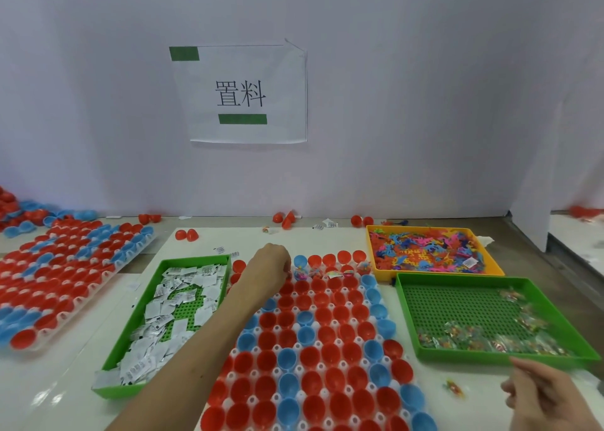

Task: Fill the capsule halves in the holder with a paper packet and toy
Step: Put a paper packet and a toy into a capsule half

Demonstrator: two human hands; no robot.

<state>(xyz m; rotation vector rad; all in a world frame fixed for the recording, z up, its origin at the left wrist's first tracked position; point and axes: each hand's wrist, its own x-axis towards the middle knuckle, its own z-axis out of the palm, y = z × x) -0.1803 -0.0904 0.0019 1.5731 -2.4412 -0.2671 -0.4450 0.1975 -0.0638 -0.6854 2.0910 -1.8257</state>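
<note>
Fingers (285, 266) of the left hand (269, 262) are curling down over the far rows of red and blue plastic capsule halves (313, 355) in the clear holder (276, 370); whether they are pinching anything I cannot tell. Right hand (549, 398) is hovering loosely curled, seemingly empty, near the green tray (490, 356) of bagged toys (474, 336). Each white paper packet (183, 286) should be dropping fully inside one cup.

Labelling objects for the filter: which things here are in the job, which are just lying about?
Job: centre holder, packet tray, bagged-toy tray, yellow toy tray.
Lying about: left holder, wall sign, loose halves, stray toy.
</note>
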